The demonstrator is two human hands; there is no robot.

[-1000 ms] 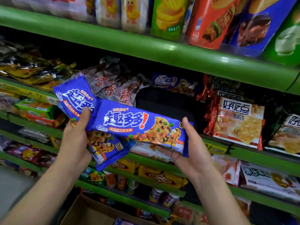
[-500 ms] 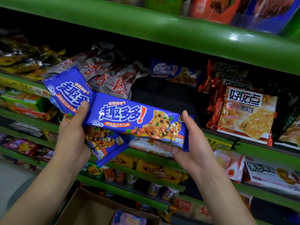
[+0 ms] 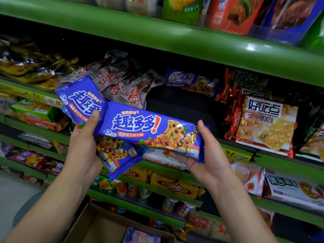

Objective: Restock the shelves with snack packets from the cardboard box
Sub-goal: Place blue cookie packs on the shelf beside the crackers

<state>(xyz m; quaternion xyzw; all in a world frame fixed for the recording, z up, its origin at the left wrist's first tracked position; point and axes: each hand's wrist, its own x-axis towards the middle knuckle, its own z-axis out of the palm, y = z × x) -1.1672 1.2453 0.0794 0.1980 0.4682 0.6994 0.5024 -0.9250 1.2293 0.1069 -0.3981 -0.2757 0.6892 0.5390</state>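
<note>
I hold two blue cookie packets in front of a green shelf [image 3: 175, 37]. My left hand [image 3: 82, 148] grips the rear packet [image 3: 80, 100], thumb on its face; that packet runs down behind the front one. The front blue packet [image 3: 140, 128] lies level, its right end pinched by my right hand [image 3: 206, 155], its left end under my left thumb. A matching blue packet [image 3: 191, 81] stands at the back of the shelf, with a dark gap [image 3: 178, 107] in front of it. The cardboard box [image 3: 98, 225] sits open below, a pink packet [image 3: 140, 235] inside.
Grey-and-red snack bags [image 3: 126, 85] lie left of the gap; red-and-white biscuit packs [image 3: 263, 121] stand to its right. Lower shelves carry yellow boxes [image 3: 175, 185] and small bottles [image 3: 140, 192]. Tall bags [image 3: 228, 13] fill the shelf above.
Both hands and the two packets have risen slightly toward the shelf gap; the view tilted a little, showing more of the upper shelf again. Grips are unchanged.
</note>
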